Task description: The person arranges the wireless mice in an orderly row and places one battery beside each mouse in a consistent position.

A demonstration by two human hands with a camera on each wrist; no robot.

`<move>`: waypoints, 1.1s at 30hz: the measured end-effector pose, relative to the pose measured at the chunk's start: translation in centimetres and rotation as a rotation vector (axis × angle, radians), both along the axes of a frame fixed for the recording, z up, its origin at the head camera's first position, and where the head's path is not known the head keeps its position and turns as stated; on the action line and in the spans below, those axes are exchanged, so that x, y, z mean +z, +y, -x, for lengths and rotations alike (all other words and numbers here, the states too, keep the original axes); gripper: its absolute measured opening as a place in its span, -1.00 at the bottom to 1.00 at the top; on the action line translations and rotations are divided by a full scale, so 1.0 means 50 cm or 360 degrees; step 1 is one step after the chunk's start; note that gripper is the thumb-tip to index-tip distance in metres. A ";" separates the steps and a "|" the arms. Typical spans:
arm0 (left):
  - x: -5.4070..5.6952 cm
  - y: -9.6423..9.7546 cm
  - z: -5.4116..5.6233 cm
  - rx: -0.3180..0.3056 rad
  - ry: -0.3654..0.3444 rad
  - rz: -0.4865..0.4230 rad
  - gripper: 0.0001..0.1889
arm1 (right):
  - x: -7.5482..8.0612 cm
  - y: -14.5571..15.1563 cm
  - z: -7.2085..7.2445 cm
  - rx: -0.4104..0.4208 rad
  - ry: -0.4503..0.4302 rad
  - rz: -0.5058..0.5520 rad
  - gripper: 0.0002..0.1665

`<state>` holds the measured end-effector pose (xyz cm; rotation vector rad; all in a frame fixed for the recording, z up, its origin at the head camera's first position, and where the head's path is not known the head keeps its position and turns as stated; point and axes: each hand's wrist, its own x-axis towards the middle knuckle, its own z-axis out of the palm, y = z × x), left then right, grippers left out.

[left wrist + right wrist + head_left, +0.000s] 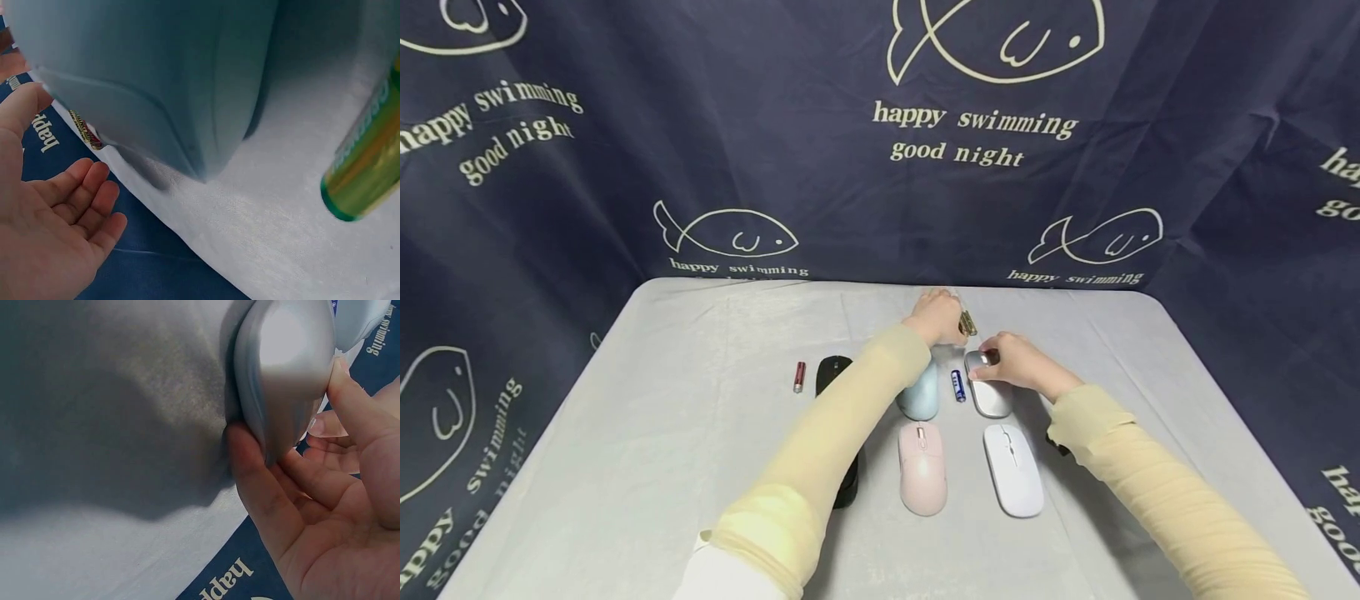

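My right hand (1018, 364) grips the front end of a silver computer mouse (991, 400), thumb on one side and fingers on the other. The right wrist view shows the same silver mouse (294, 356) between thumb and fingertips. Beyond the front end of a light blue mouse (921, 396) is my left hand (938, 317), beside small gold batteries (967, 323). In the left wrist view its fingers (94, 194) curl loosely with nothing between them, and the thumb overlaps the edge of the blue mouse (144, 69). A blue battery (958, 386) lies between the two mice.
Nearer on the table (625, 467) lie a pink mouse (922, 471) and a white mouse (1013, 471). A black mouse (832, 369) is partly hidden by the left sleeve, with a red battery (800, 377) to its left. A green battery (362, 156) lies beside the blue mouse.
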<state>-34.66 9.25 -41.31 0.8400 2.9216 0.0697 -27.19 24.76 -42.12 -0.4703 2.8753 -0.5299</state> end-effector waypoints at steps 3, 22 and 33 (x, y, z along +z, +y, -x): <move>-0.003 0.003 0.000 0.0019 -0.0024 0.0011 -0.53 | -0.003 0.001 0.000 0.0002 0.0014 -0.0001 -0.34; -0.013 0.011 0.005 0.0060 -0.0072 0.0144 -0.48 | 0.000 -0.002 0.000 -0.0004 -0.0001 -0.0006 -0.34; -0.016 0.012 0.002 0.0072 -0.0060 0.0148 -0.47 | 0.000 -0.002 0.000 -0.0003 -0.0004 0.0009 -0.34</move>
